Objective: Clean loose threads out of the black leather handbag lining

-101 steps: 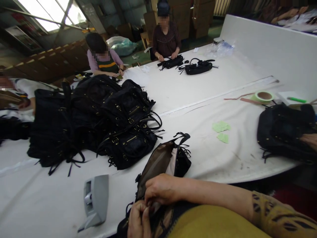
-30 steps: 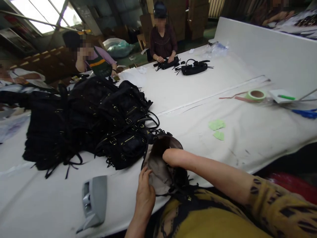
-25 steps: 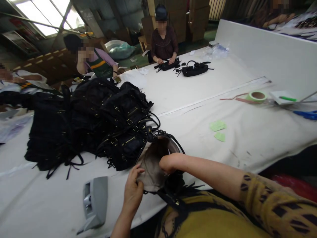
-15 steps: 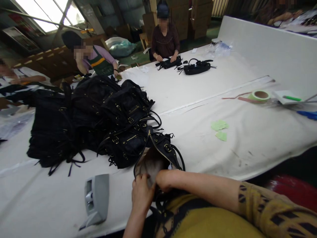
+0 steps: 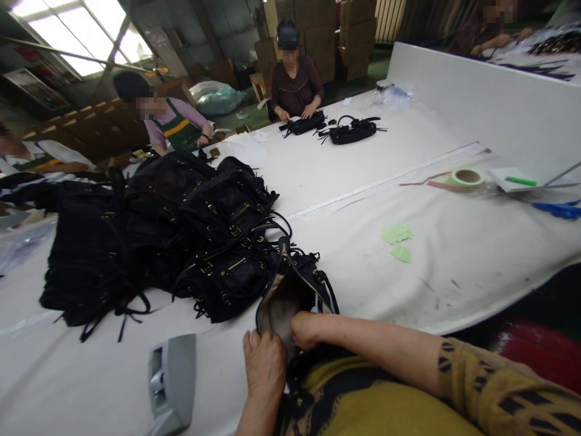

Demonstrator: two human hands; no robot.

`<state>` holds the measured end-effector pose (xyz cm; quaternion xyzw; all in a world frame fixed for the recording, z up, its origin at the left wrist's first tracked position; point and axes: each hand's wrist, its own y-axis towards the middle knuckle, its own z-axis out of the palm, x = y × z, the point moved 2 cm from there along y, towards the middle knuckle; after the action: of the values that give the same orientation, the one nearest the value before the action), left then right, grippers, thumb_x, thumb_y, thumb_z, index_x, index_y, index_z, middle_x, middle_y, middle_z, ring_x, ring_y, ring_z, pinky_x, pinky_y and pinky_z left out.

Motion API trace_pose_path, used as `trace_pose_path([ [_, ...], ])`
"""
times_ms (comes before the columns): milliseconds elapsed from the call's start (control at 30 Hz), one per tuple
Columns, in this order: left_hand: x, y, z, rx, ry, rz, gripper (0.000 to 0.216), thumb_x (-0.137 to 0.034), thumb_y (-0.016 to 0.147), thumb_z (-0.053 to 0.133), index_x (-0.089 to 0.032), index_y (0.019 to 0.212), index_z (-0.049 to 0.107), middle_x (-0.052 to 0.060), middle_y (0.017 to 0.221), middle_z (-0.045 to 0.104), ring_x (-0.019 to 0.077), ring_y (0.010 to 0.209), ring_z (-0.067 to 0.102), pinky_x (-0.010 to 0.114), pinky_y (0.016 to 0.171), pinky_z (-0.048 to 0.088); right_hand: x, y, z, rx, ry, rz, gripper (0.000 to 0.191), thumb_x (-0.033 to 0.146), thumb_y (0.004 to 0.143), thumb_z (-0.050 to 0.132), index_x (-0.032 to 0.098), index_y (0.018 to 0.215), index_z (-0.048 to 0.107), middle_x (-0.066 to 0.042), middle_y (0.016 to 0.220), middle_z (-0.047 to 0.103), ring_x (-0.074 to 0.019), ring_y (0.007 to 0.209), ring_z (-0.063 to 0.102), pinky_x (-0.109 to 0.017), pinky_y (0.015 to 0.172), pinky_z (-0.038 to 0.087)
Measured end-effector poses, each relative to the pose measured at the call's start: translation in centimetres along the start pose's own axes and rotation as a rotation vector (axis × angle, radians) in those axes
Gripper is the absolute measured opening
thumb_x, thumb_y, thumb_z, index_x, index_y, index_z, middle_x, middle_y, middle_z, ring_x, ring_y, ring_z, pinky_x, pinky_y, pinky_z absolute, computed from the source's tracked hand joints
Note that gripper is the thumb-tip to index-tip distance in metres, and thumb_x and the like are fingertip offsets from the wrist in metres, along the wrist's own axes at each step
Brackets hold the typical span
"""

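The open black bag (image 5: 278, 306) is at the surface's (image 5: 345, 248) near edge. The left hand's (image 5: 265, 363) fingers seem curled on its rim; the right hand's (image 5: 307, 330) are hidden inside, grip untellable. Handling the inside seems in hand; the next move calls for a spread mouth. Left of the bag: piled bags (image 5: 149, 236), tape dispenser (image 5: 181, 375).

A mustard-yellow top (image 5: 403, 402) with a smooth, plain-coloured middle covers the body, crossed along its upper edge by a black patterned band (image 5: 340, 387) with small, chain-like marks and tan patches beside it. The wide matching yellow-brown fabric sleeve (image 5: 503, 381) on the right arm carries black angular motifs, some cut by thin pale slanting lines, and ends near the elbow. Beyond it the forearm and right hand (image 5: 306, 330) are bare, as is the left hand (image 5: 267, 363).
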<state>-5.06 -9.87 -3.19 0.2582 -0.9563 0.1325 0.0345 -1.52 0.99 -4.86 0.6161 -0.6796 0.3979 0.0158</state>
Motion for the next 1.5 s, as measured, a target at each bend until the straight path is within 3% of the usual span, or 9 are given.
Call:
trace_pose_path([
  [100, 0.9, 0.1, 0.0, 0.009, -0.085, 0.034, 0.023, -0.021, 0.079, 0.046, -0.018, 0.071, 0.067, 0.011, 0.078, 0.065, 0.0326, 0.094, 0.055, 0.048, 0.091, 0.037, -0.8, -1.3, -0.7, 0.102, 0.04, -0.011, 0.014, 0.012, 0.069, 0.06, 0.011, 0.074, 0.073, -0.009, 0.066, 0.068, -0.0226, 0.066, 0.063, -0.026, 0.054, 0.046],
  [233, 2.7, -0.7, 0.5, 0.0, -0.478, -0.036, 0.023, -0.03, 0.082, 0.045, -0.019, 0.068, 0.059, 0.007, 0.077, 0.061, 0.0249, 0.082, 0.055, 0.038, 0.077, 0.043, -1.2, -2.5, -1.8, 0.107, 0.146, -0.041, 0.027, 0.021, 0.082, 0.053, 0.016, 0.104, 0.068, -0.004, 0.092, 0.07, -0.0136, 0.08, 0.063, -0.017, 0.058, 0.043],
  [367, 3.6, -1.8, 1.7, -0.043, -0.827, -0.154, 0.026, -0.042, 0.083, 0.046, -0.021, 0.073, 0.058, 0.003, 0.079, 0.059, 0.0213, 0.08, 0.056, 0.034, 0.074, 0.044, 0.3, -1.7, -2.7, 0.176, 0.121, -0.067, 0.025, 0.023, 0.081, 0.056, 0.013, 0.1, 0.069, -0.006, 0.09, 0.07, -0.0163, 0.079, 0.063, -0.02, 0.061, 0.044],
  [533, 3.7, -2.4, 2.3, -0.099, -1.02, -0.248, 0.028, -0.046, 0.079, 0.051, -0.021, 0.072, 0.06, 0.002, 0.079, 0.06, 0.0205, 0.08, 0.057, 0.032, 0.075, 0.045, 2.4, -0.7, -3.5, 0.235, -0.003, -0.09, 0.022, 0.016, 0.077, 0.056, 0.004, 0.087, 0.072, -0.016, 0.085, 0.07, -0.0255, 0.083, 0.063, -0.03, 0.073, 0.048],
  [933, 3.4, -2.3, 2.4, -0.138, -1.122, -0.268, 0.031, -0.049, 0.078, 0.055, -0.02, 0.071, 0.062, 0.003, 0.08, 0.061, 0.0212, 0.081, 0.057, 0.033, 0.076, 0.046, 1.6, -2.5, -4.0, 0.227, 0.08, -0.028, 0.029, 0.017, 0.083, 0.05, 0.009, 0.104, 0.069, -0.012, 0.093, 0.07, -0.0205, 0.081, 0.063, -0.023, 0.057, 0.043],
  [1500, 3.3, -2.4, 2.6, -0.118, -1.111, -0.288, 0.039, -0.058, 0.074, 0.055, -0.02, 0.069, 0.064, 0.002, 0.077, 0.063, 0.0204, 0.078, 0.06, 0.031, 0.073, 0.048, 1.5, -2.8, -3.9, 0.197, 0.151, -0.005, 0.028, 0.017, 0.081, 0.053, 0.01, 0.103, 0.07, -0.012, 0.093, 0.07, -0.0211, 0.082, 0.064, -0.023, 0.062, 0.046],
])
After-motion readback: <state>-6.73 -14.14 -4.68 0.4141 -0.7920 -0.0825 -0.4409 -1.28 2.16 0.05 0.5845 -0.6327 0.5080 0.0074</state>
